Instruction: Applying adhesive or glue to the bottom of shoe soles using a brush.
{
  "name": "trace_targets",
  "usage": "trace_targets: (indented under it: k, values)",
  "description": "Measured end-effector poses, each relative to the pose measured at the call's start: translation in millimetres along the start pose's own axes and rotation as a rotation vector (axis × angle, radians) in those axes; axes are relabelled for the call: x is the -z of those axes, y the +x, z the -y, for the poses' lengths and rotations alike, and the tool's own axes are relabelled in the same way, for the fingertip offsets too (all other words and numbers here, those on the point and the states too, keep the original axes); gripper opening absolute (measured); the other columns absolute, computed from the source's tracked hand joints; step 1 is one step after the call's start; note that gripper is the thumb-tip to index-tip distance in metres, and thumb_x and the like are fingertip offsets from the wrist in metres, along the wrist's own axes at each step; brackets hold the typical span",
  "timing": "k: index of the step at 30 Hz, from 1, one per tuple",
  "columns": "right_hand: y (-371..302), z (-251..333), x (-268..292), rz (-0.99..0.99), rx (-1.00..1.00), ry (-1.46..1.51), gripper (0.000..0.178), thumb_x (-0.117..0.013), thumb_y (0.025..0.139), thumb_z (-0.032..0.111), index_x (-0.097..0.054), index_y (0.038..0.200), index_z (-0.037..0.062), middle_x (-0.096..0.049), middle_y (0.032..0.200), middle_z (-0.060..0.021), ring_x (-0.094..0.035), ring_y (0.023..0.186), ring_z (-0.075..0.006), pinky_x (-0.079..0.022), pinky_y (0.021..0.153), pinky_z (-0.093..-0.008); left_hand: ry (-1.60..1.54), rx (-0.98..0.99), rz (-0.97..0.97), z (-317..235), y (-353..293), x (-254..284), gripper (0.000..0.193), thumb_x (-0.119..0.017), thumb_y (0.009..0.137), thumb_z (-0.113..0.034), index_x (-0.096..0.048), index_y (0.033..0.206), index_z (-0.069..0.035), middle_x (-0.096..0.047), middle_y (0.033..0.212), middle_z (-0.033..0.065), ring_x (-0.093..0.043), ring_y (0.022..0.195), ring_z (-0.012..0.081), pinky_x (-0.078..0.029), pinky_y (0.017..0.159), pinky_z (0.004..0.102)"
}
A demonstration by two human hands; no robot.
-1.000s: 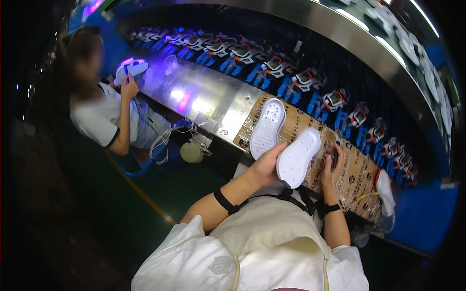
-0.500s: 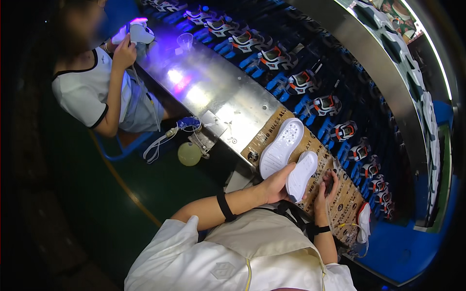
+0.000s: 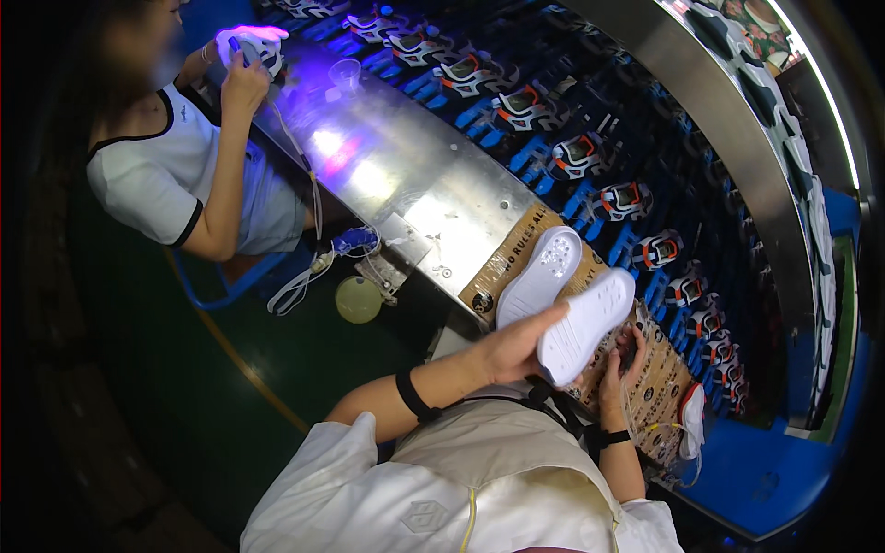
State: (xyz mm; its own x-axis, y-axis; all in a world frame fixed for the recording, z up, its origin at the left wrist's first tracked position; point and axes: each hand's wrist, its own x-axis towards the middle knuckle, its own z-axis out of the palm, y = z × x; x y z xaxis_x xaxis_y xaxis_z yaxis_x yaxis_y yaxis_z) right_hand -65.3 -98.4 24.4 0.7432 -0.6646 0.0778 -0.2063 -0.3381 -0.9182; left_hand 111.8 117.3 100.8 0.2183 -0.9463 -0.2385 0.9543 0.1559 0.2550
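Over at the upper left of the frame, a worker (image 3: 230, 180) holds a white shoe (image 3: 267, 51). Near the middle, the left hand (image 3: 513, 350) pinches the low end of a white sole (image 3: 590, 318). Another sole (image 3: 544, 267) lies on brown card (image 3: 659, 405) beside it. Right of the middle, the right hand (image 3: 614, 385) curls around a dark thing (image 3: 630, 352). Lower right sits a red-edged shoe (image 3: 692, 421).
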Motion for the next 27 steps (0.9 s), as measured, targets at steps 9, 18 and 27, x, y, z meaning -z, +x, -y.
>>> trace_targets:
  k: [9, 18, 27]
  values:
    - [2, 2, 0, -0.021, 0.038, 0.013, 0.05, -0.057, 0.099, 0.005, -0.046, 0.148, 0.0053, -0.058, 0.136, -0.0087, -0.054, 0.117, -0.0177, -0.042, 0.104, -0.0316, 0.107, -0.467, -0.328, -91, -34, 59, 0.078, -0.021, 0.107, -0.061, -0.046, 0.146, 0.001, -0.066, 0.12, 0.0295, -0.071, 0.094, 0.0361, -0.061, 0.072, 0.0418]
    - [8, 15, 7, 0.002, -0.026, 0.23, 0.049, -0.049, 0.107, 0.031, -0.048, 0.147, 0.0018, -0.063, 0.127, -0.0112, -0.058, 0.107, -0.0158, -0.046, 0.095, -0.0308, 0.415, -0.566, -0.954, -83, -72, 57, 0.085, -0.034, 0.103, -0.068, -0.056, 0.13, 0.009, -0.072, 0.101, 0.0281, -0.073, 0.073, 0.0273, -0.059, 0.062, 0.0392]
    - [0, 84, 5, -0.067, -0.073, 0.62, 0.063, -0.046, 0.107, 0.045, -0.05, 0.146, -0.0037, -0.059, 0.094, -0.0031, -0.049, 0.081, -0.0129, -0.044, 0.079, -0.0297, 1.198, -0.451, -0.54, -58, -71, -24, 0.027, -0.058, 0.103, -0.017, -0.073, 0.101, 0.005, -0.073, 0.083, 0.0058, -0.061, 0.058, 0.0084, -0.048, 0.054, 0.0248]
